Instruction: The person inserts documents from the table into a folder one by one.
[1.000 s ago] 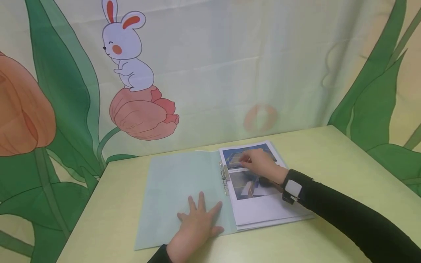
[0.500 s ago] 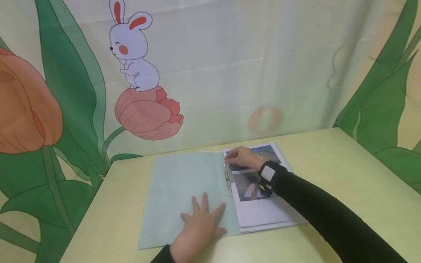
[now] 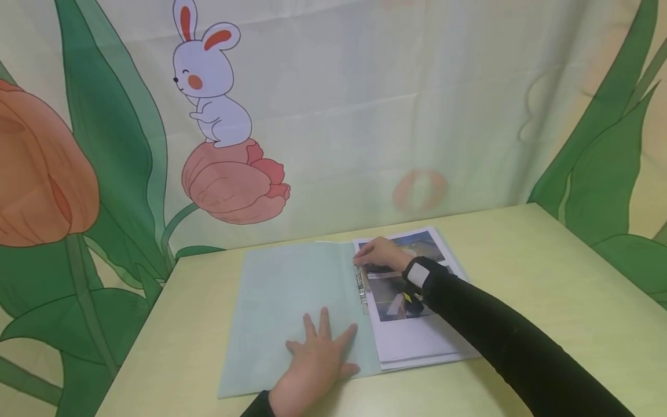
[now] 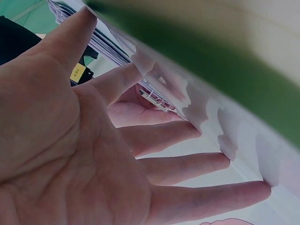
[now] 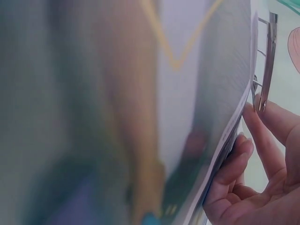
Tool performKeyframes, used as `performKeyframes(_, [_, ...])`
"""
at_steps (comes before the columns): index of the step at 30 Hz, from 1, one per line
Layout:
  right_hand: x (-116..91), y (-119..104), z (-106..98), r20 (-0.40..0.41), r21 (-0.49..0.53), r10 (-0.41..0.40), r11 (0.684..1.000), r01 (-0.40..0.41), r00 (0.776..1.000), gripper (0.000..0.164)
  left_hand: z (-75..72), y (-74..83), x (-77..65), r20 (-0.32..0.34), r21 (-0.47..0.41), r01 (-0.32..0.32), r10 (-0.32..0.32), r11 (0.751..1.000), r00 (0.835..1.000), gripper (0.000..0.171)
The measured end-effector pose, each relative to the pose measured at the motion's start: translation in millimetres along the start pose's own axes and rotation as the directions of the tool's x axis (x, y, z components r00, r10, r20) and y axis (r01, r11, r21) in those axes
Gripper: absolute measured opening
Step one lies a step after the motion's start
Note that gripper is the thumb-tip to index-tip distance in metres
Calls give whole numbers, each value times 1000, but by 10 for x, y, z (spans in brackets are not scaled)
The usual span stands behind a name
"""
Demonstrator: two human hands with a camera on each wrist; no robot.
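A pale blue-green ring binder lies spread open on the table, a stack of white sheets with printed photos on its right half. Along the spine runs a metal ring clip, seen close up as a silver bar with thin rings. My right hand reaches over the sheets and pinches the clip's far end with thumb and forefinger; its other fingers are curled by the sheets' edge. Flat on the binder's left cover rests my left hand, fingers spread.
The pale yellow table reaches back to a cloth printed with a rabbit and tulips. My right forearm, in a black sleeve, crosses over the lower right of the sheets.
My right hand has moved left from above the upper photo to the far end of the ring clip, its fingers now at the metal. The left hand stays flat on the cover.
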State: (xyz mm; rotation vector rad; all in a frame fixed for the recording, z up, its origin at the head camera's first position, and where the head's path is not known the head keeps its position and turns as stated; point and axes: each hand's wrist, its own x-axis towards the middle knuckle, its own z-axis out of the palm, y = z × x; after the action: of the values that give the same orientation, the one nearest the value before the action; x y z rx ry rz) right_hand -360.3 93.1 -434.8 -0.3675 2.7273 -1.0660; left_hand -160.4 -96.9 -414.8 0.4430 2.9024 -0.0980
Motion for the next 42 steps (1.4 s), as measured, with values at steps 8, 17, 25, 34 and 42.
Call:
performKeyframes(8, [-37,-26,27,-26,22,32,999,-31,999,24,3,13,-13,-4,26,2,-2,1000,1000,68])
performKeyframes(17, [-69,-72,3,-41,74,65,995,-61,997,25,5,8,-30,-21,29,-21,21,999,1000,68])
performKeyframes(25, [-82,-72,1,-47,164,66,985,-58,997,25,9,13,-11,-14,36,-14,14,999,1000,68])
performKeyframes(34, [-171,-64,-71,-40,220,89,972,-79,995,26,15,13,2,3,29,-9,9,1000,1000,68])
performKeyframes(42, [-237,-89,-125,-37,212,78,975,-69,996,28,4,13,16,26,9,12,-12,1000,1000,69])
